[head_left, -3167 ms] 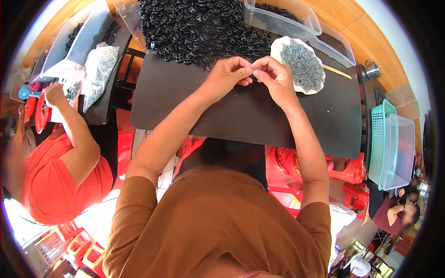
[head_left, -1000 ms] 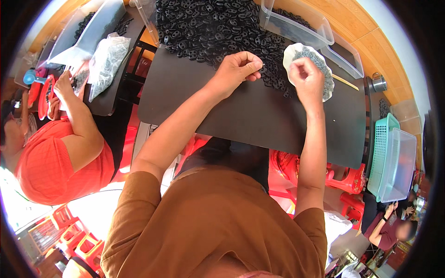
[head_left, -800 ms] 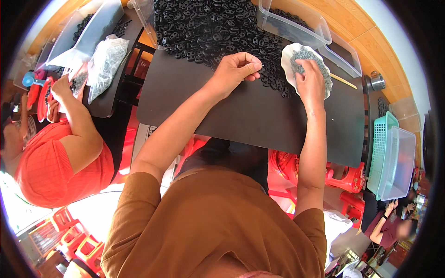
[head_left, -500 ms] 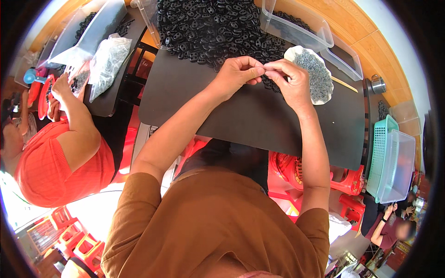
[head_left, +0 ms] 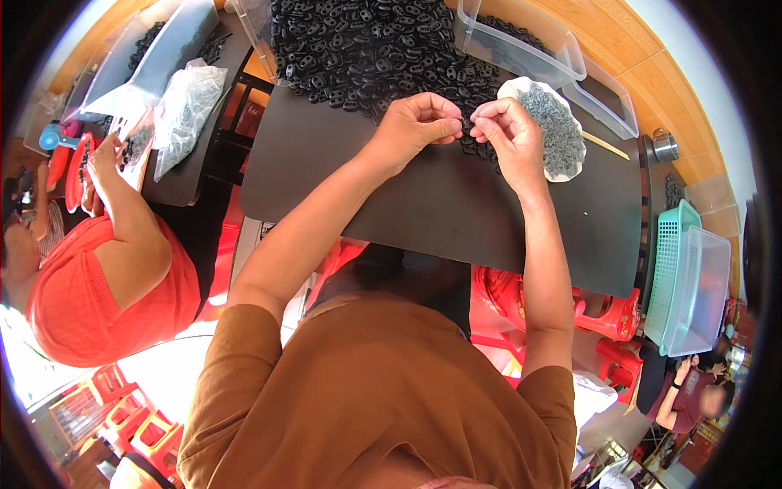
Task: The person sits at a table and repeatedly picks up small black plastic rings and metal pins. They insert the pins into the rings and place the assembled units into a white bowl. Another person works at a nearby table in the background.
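Observation:
Over the dark table's far middle, my left hand (head_left: 414, 132) has thumb and forefinger pinched together. A tiny dark piece may be at its fingertips, too small to make out. My right hand (head_left: 510, 137) pinches close beside it, a narrow gap between the two. Whatever it holds, if anything, cannot be made out. Just beyond both hands spreads a large heap of black oval plastic pieces with two holes (head_left: 366, 57). Right of my right hand stands a pale scalloped bowl (head_left: 509, 88) filled with small grey pieces (head_left: 554, 134), perhaps springs.
Clear plastic bins (head_left: 521, 61) stand at the back right, near a thin wooden stick (head_left: 605, 146). A green basket (head_left: 669, 269) is beyond the table's (head_left: 391, 213) right end. At left, a co-worker in red (head_left: 122, 285) works beside a clear plastic bag (head_left: 189, 114).
My fingertips, touching half a second ago, have drawn slightly apart. The right hand has shifted a little, and the co-worker's arm at left has moved.

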`<state>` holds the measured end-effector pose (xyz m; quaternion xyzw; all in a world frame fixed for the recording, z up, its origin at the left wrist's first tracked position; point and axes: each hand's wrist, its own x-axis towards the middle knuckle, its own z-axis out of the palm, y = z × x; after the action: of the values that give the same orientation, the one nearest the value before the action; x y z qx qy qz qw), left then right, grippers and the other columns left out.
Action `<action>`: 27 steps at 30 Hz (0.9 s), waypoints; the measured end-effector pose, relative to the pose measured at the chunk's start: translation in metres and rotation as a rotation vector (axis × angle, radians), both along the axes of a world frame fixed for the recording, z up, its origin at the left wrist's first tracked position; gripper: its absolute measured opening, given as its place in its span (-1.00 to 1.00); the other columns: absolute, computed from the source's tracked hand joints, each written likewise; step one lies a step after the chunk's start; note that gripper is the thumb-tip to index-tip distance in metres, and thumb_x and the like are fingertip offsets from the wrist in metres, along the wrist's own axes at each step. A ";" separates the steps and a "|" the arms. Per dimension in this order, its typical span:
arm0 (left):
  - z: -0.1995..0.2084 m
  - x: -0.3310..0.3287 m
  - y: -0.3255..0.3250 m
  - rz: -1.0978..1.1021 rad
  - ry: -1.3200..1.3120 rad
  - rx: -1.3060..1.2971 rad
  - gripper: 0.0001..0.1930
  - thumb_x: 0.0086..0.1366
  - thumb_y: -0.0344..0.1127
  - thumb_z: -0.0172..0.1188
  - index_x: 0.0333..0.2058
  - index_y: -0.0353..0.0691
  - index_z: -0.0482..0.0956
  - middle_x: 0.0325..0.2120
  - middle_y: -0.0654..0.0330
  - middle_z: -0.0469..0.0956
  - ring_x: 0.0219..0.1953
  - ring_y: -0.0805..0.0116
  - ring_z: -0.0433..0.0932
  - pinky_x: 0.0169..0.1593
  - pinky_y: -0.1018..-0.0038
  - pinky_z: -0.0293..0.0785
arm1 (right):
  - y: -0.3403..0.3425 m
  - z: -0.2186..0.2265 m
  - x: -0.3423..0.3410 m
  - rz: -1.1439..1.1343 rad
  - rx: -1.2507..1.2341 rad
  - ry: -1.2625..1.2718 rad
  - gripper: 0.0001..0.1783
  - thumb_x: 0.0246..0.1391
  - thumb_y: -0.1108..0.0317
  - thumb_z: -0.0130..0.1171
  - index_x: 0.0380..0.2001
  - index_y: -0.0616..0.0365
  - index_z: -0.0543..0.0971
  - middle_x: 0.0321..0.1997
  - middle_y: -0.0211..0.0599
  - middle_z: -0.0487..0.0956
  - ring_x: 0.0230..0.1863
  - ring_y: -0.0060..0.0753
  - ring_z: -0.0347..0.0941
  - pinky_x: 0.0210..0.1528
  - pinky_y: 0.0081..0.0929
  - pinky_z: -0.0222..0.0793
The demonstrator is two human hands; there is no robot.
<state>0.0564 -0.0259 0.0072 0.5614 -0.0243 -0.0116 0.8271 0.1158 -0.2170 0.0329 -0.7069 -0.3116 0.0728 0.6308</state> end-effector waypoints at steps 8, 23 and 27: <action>0.009 -0.005 -0.004 0.067 -0.058 0.420 -0.89 0.25 -0.52 0.28 -0.25 -0.33 0.57 -0.33 0.20 0.63 -0.26 0.48 0.62 -0.18 0.54 0.59 | 0.003 0.003 -0.007 -0.057 -0.139 -0.160 -0.93 0.10 0.57 0.26 -0.33 0.20 0.59 -0.37 -0.40 0.68 -0.29 -0.64 0.60 -0.21 -0.63 0.52; 0.001 -0.002 -0.001 0.124 -0.107 0.408 -0.85 0.24 -0.49 0.31 -0.24 -0.25 0.56 -0.32 0.33 0.61 -0.26 0.60 0.57 -0.13 0.61 0.52 | 0.004 0.003 -0.008 -0.128 -0.142 -0.199 -0.90 0.06 0.58 0.29 -0.32 0.22 0.61 -0.37 -0.43 0.68 -0.32 -0.64 0.60 -0.24 -0.63 0.52; 0.000 -0.002 -0.002 0.180 -0.175 0.486 -0.87 0.21 -0.51 0.31 -0.26 -0.28 0.59 -0.36 0.28 0.64 -0.29 0.57 0.59 -0.15 0.59 0.55 | 0.004 0.004 -0.009 -0.125 -0.215 -0.292 -0.88 0.03 0.58 0.31 -0.33 0.19 0.61 -0.39 -0.41 0.68 -0.34 -0.63 0.60 -0.29 -0.61 0.51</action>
<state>0.0541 -0.0284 0.0072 0.7423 -0.0423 0.1050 0.6604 0.1065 -0.2130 0.0368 -0.7912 -0.3458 -0.0368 0.5031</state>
